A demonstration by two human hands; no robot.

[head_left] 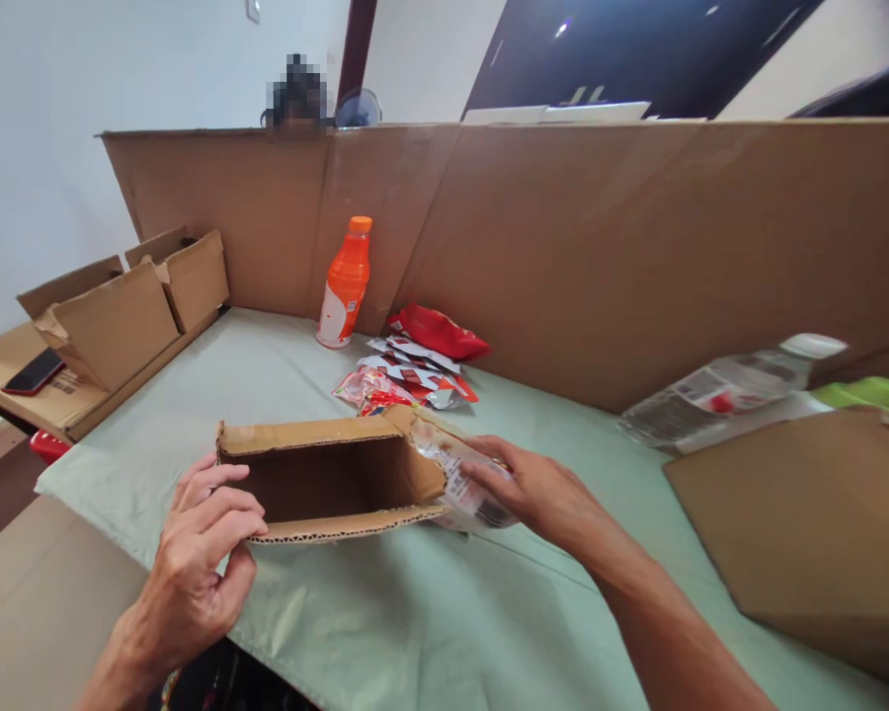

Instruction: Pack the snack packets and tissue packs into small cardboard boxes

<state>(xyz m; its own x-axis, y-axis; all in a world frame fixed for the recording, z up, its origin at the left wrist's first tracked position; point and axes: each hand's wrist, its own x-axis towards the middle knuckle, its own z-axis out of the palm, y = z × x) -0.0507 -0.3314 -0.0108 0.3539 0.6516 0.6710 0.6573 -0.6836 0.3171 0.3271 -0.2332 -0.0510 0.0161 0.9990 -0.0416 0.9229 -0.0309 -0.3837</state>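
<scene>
A small open cardboard box (333,528) lies tilted in front of me, its dark hollow inside facing up towards me. The fingers of my left hand (203,553) are wrapped over its left end. At the box's right end, my right hand (533,489) is closed on a clear plastic package (463,484) with a printed white label. The package presses against or lies just beside the box wall; its contents are hard to make out. Behind the box are a pile of snack packets (415,375) and a red bag (441,331). An orange drink bottle (347,286) stands upright farther back.
A tall cardboard partition (600,247) runs along the back of the green-covered table (489,612). On the right are a clear bottle (733,395) lying tilted and a cardboard piece (800,533). Open cardboard boxes (111,316) and a phone (36,372) stand left. A person's head (296,99) shows beyond.
</scene>
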